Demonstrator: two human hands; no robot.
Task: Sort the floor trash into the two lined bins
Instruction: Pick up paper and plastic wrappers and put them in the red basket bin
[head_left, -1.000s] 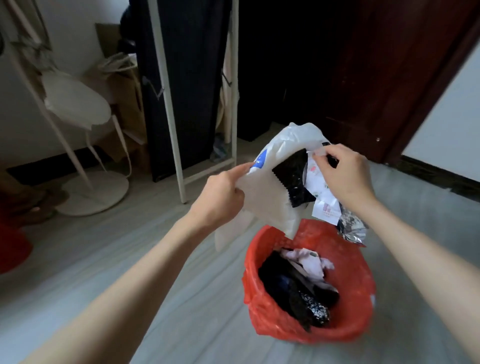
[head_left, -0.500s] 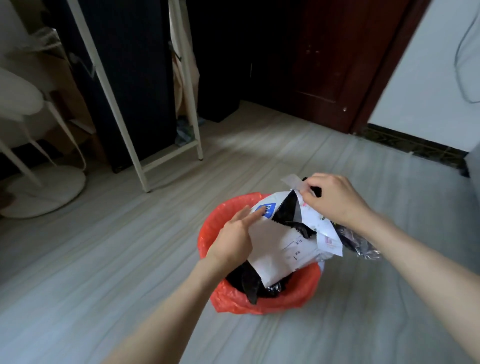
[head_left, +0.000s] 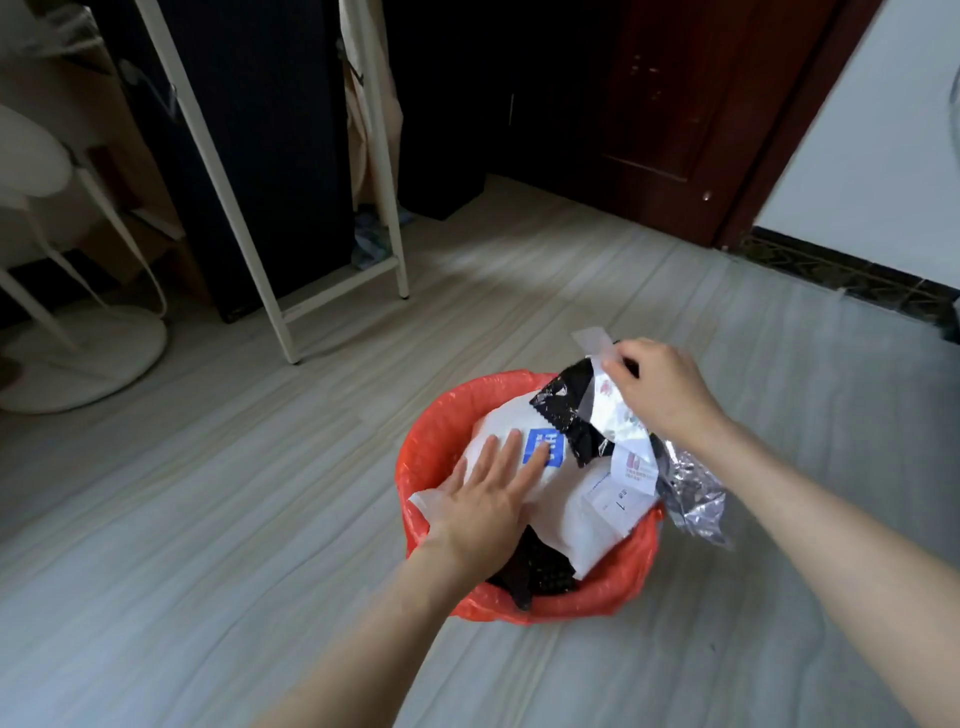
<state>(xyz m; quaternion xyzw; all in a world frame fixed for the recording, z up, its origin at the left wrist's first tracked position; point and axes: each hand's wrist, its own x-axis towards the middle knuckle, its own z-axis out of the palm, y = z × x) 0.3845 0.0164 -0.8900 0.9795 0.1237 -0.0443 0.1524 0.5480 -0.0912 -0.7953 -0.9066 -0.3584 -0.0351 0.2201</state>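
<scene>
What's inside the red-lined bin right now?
The red-lined bin holds a white mailer bag, pressed flat by the left hand. Dark wrappers peek out beneath. Anything deeper is covered. The right hand grips more wrappers above.

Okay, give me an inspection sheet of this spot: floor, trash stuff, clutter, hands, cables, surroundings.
Surface: grey plank floor.
Job's things: red-lined bin holding a white mailer bag over dark trash; only one bin in view.
Clutter: nothing seen loose on the floor.
Hands: left hand flat, pressing the mailer down; right hand has a grip on black and silver wrappers above the bin.
Cables: nothing seen.
Surroundings: white rack frame, fan base, dark door.
</scene>
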